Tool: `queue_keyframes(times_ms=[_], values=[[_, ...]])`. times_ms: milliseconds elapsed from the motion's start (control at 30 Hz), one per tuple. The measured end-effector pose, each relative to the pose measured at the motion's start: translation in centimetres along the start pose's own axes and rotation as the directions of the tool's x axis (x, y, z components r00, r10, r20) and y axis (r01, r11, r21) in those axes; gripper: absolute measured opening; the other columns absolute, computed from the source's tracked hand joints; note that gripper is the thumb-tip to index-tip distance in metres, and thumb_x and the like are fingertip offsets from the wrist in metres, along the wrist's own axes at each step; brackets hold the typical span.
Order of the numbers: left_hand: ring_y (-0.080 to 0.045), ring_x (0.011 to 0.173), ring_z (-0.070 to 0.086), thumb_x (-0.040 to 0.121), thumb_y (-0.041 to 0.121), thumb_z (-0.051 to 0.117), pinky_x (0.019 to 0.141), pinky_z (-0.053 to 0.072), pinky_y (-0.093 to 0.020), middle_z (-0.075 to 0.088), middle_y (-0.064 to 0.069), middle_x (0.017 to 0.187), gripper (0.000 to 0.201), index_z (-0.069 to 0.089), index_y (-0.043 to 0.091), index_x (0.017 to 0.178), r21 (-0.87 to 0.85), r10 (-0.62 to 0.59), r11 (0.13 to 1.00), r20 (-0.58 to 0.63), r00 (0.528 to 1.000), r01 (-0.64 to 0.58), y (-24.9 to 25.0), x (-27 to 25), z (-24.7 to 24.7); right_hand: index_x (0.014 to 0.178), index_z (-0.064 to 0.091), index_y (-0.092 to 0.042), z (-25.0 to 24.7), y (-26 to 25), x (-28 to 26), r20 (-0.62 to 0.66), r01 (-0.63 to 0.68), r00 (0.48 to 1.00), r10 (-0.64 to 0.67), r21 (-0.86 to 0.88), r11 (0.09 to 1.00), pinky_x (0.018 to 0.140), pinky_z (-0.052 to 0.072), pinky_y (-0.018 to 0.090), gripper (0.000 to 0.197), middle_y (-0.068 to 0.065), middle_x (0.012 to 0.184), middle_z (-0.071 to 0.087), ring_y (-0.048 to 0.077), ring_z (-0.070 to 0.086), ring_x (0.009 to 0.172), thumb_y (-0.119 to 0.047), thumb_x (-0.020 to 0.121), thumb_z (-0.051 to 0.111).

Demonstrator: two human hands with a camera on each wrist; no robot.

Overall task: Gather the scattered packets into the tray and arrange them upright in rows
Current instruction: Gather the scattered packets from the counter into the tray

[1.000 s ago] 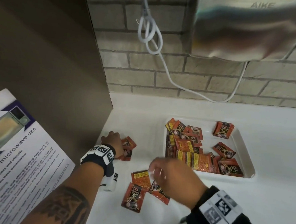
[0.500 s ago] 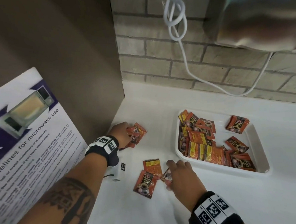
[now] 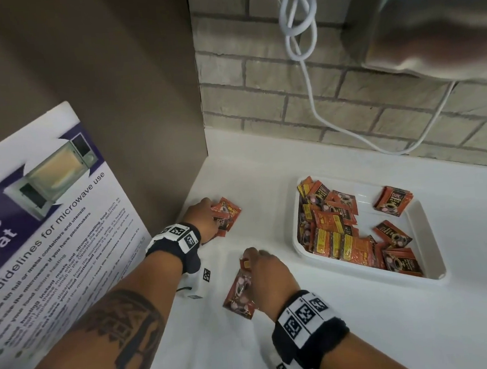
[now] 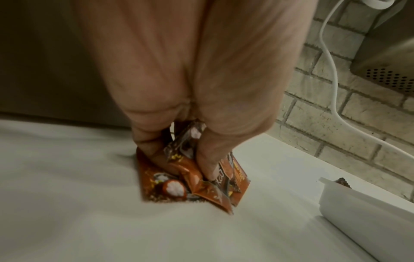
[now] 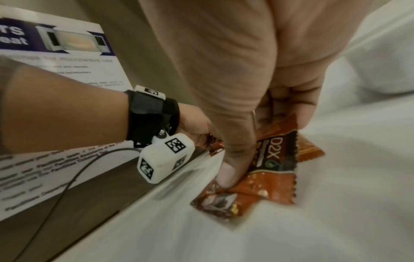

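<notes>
The left hand point(image 3: 202, 216) is gripping several packets point(image 3: 228, 215) on the counter point(image 3: 362, 334), well left of the tray point(image 3: 357, 265). Nearer the tray, the right hand point(image 3: 267, 275) is pinching more packets point(image 3: 240, 294). The tray is holding loose packets point(image 3: 335, 229).

Packets point(image 3: 329, 230): orange and dark brown, some with yellow panels. Tray point(image 3: 431, 246) and counter point(image 3: 419, 330) were white. Wall point(image 3: 259, 96): grey brick; wristbands point(image 3: 307, 324) black with black-and-white squares.

Even indoor light, soft shadows; wrist views dim and motion-blurred, head view's upper right corner smeared.
</notes>
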State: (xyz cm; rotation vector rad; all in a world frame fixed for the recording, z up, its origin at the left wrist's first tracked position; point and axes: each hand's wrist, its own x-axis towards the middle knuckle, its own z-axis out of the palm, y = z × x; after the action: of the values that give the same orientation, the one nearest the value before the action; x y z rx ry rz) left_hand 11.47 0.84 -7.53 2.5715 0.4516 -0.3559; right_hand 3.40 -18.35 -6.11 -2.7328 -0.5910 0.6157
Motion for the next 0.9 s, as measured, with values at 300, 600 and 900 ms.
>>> queue_keyframes(times_ms=[300, 600, 900], values=[[-0.031, 0.119, 0.06, 0.095, 0.015, 0.064, 0.096, 0.048, -0.037, 0.061, -0.011, 0.133, 0.047, 0.044, 0.01, 0.138, 0.001, -0.007, 1.0, -0.006, 1.0, 0.007, -0.1, 0.0, 0.4, 0.135, 0.043, -0.016, 0.6, 0.5, 0.3, 0.055, -0.085, 0.995, 0.084, 0.022, 0.996, 0.097, 0.047, 0.042, 0.07, 0.006, 0.129, 0.046, 0.026, 0.042, 0.122, -0.028, 0.077, 0.08], [-0.03, 0.107, 0.064, 0.093, 0.01, 0.066, 0.088, 0.052, -0.036, 0.066, -0.011, 0.124, 0.039, 0.053, 0.009, 0.13, -0.056, 0.002, 0.998, -0.023, 1.0, -0.004, 0.1, -0.2, 0.3, 0.108, 0.065, -0.021, -0.1, 2.0, -2.6, 0.035, 0.098, 0.993, -0.108, 0.227, 0.969, 0.076, 0.051, 0.031, 0.026, 0.002, 0.105, 0.068, 0.022, 0.063, 0.093, -0.018, 0.083, 0.067], [-0.021, 0.077, 0.073, 0.087, 0.004, 0.074, 0.062, 0.061, -0.032, 0.074, -0.008, 0.095, 0.016, 0.065, 0.015, 0.094, -0.664, 0.226, 0.719, -0.055, 0.973, -0.205, 10.1, -4.3, -0.8, 0.091, 0.066, -0.021, -9.6, 13.1, -6.2, -0.425, -0.003, 0.845, 0.326, 0.604, 0.797, 0.054, 0.048, 0.015, 0.015, -0.009, 0.081, 0.071, 0.001, 0.064, 0.069, -0.019, 0.08, 0.076]])
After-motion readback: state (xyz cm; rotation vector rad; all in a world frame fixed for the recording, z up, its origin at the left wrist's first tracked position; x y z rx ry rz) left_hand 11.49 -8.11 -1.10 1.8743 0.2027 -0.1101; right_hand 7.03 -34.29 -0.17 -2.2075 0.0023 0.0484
